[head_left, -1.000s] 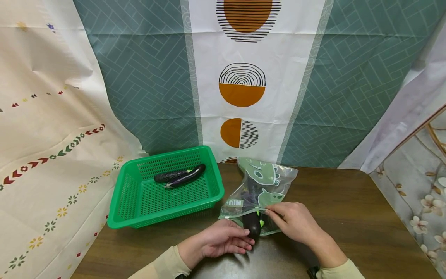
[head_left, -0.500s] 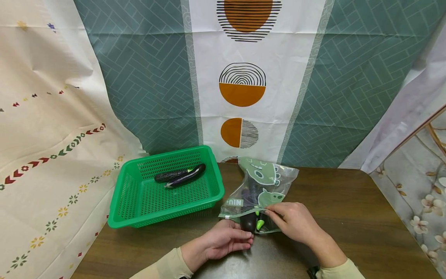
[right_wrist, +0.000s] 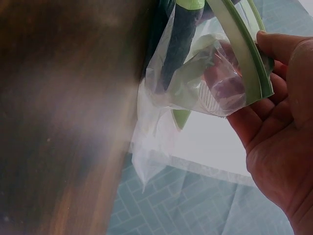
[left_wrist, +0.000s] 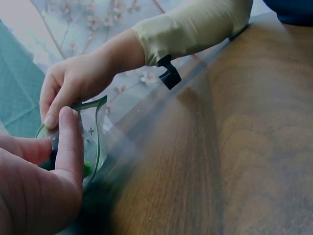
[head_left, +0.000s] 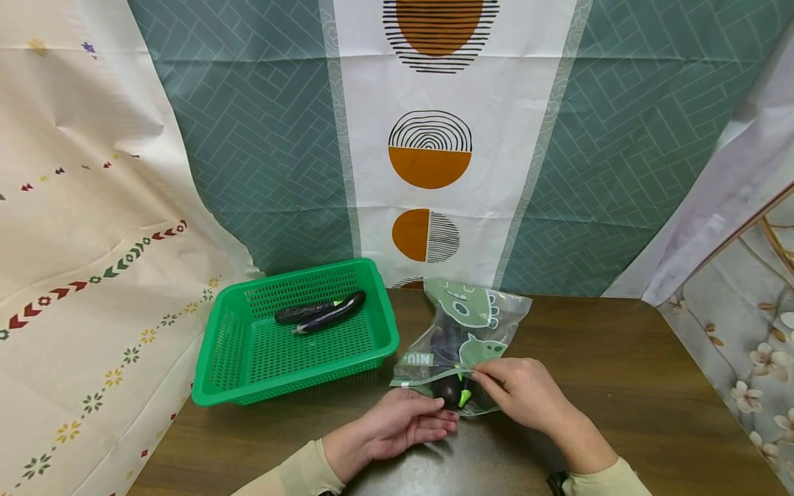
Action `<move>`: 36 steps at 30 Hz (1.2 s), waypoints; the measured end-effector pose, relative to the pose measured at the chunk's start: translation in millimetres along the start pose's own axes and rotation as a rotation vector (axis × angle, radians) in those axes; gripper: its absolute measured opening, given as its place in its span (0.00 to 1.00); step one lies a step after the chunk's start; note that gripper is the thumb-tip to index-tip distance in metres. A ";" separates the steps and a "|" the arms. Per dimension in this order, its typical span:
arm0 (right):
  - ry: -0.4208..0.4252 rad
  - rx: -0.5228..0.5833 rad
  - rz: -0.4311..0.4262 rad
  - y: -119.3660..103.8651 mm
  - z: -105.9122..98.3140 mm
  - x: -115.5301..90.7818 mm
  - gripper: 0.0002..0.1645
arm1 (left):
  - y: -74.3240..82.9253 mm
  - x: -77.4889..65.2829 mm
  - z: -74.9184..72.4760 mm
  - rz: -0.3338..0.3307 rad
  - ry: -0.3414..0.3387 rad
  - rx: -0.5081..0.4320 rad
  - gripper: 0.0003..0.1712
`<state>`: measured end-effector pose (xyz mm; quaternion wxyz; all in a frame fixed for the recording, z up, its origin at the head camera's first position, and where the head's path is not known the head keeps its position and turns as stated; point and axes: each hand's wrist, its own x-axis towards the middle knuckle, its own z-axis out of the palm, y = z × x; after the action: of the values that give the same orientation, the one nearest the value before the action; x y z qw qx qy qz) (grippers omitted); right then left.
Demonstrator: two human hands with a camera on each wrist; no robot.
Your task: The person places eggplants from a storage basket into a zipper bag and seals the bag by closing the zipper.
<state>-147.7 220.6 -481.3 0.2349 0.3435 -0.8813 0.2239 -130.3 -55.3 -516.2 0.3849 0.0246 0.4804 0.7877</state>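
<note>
Pushing the dark eggplant [head_left: 449,390] deeper into the clear bag [head_left: 474,310] than a second ago, with left hand [head_left: 402,426] outstretched, thumb against it; pinching the bag's near rim with right hand [head_left: 527,393]. Seemingly almost bagged, near end at the mouth, beside a green-ended vegetable [head_left: 464,397]. In the green basket [head_left: 291,377], left: two more dark vegetables [head_left: 329,319].

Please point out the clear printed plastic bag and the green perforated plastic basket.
Clear printed plastic bag [head_left: 476,352]: head view, lower green animal print.
Green perforated plastic basket [head_left: 300,353]: head view, bare floor.
</note>
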 end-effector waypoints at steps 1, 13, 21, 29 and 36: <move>-0.002 -0.001 0.000 0.0 0.1 0.1 0.02 | 0.0 -0.2 0.2 0.001 -0.007 -0.008 0.21; 0.016 -0.006 -0.019 0.3 0.8 0.3 0.04 | -2.3 -4.0 7.7 0.094 0.045 -0.068 0.22; -0.009 0.016 0.003 -1.7 -0.3 -0.2 0.02 | -5.4 -2.0 10.0 0.156 0.115 -0.058 0.17; 0.002 0.005 -0.010 -3.2 -0.1 0.9 0.05 | -9.6 5.7 7.1 0.178 0.174 -0.042 0.14; -0.015 0.006 0.002 -3.9 0.5 0.6 0.04 | -11.2 10.3 6.7 0.182 0.202 -0.026 0.12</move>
<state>-145.5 217.4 -480.5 0.2272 0.3448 -0.8827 0.2242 -128.2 -41.2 -524.7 0.2618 -0.0166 0.5022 0.8240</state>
